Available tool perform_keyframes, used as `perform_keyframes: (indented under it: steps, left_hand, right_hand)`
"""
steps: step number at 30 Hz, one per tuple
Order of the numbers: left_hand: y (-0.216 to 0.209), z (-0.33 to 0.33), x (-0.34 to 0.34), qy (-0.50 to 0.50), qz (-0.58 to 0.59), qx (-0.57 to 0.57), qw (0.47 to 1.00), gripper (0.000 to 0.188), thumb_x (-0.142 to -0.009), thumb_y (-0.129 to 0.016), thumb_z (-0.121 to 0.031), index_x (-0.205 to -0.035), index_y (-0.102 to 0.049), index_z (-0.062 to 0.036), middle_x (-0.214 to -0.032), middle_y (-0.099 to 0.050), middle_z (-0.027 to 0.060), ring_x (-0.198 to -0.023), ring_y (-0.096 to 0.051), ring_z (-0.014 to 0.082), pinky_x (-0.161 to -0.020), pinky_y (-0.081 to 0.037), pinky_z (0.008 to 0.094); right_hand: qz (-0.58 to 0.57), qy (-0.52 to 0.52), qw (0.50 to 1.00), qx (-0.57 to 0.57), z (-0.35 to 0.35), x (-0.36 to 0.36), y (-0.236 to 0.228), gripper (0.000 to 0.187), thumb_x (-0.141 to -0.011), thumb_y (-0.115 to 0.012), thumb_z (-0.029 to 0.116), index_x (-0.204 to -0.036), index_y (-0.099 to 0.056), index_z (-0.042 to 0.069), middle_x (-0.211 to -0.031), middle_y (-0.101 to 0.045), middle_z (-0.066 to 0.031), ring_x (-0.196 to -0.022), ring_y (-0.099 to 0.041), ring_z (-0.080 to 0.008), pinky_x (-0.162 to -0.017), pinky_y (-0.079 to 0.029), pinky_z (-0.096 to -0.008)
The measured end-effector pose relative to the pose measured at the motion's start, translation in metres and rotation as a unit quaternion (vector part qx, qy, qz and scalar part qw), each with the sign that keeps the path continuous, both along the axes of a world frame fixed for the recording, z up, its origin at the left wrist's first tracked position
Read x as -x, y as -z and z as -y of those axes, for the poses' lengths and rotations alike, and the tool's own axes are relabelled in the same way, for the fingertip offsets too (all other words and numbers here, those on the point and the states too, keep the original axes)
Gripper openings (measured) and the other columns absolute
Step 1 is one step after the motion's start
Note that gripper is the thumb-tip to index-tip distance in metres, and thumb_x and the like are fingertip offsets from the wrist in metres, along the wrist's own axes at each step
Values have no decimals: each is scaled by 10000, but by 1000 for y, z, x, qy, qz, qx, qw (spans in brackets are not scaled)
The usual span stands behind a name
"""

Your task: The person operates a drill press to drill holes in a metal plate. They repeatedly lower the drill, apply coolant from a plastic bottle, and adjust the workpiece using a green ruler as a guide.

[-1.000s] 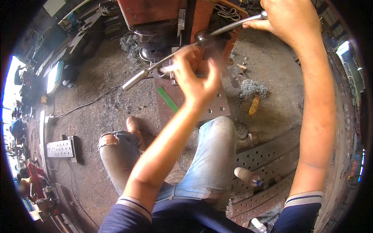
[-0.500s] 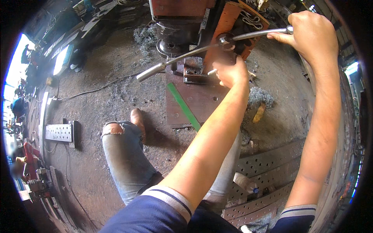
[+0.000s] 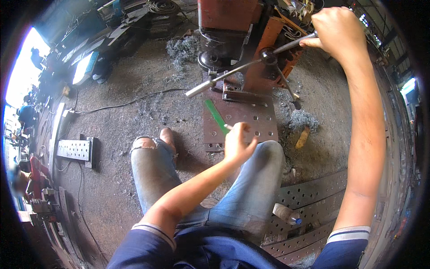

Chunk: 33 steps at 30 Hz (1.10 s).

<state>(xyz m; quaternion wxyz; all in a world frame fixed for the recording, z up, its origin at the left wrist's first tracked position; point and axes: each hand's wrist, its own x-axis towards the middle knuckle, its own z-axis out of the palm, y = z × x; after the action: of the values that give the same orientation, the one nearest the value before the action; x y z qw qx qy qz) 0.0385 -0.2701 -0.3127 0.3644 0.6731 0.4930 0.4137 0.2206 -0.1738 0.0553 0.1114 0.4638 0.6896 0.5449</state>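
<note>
At upper right, the right hand wraps its fingers around the smooth steel lever, hiding its end; the red machine at top centre is cut off. Mid-frame, the left hand curls its fingers on a pale stick, mostly hidden and hard to identify, by the flat green strip on the round-holed brown plate.

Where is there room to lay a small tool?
Floor between the holed metal block and the left knee looks roomy, though gritty. The holed plate has a smaller patch right of the green strip. Lower right is crowded: perforated bars, a bottle.
</note>
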Motion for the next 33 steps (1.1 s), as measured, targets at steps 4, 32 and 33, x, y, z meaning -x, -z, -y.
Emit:
perform_keyframes:
  steps: [4, 32, 33]
  left_hand:
    - [-8, -1, 91, 14, -96, -108, 989, 437, -766, -780, -149, -1153, -593, -69, -1034, -658, 115, -922, -619, 320, -833, -489, 458]
    - [20, -21, 249, -105, -152, -58, 981, 348, -824, -734, -185, -1128, -598, -84, -965, -695, 109, -898, -677, 337, -804, -515, 470]
    - [21, -21, 250, -105, -153, -68, 980, 352, -824, -733, -184, -1133, -599, -81, -967, -695, 112, -889, -678, 335, -799, -518, 466]
  right_hand:
    - [18, 122, 989, 82, -10, 42, -15, 516, -689, -840, 576, -751, -779, 67, -681, -726, -77, -676, -736, -267, -631, -558, -383]
    - [-578, -281, 757, 118, 7, 132, 59, 570, -975, -698, 341, -1462, -468, 155, -1318, -649, -217, -1207, -640, -402, -930, -544, -479]
    - [-609, -285, 732, 113, 18, 127, 72, 603, -971, -709, 322, -1486, -449, 146, -1369, -624, -204, -1232, -630, -385, -936, -544, -478]
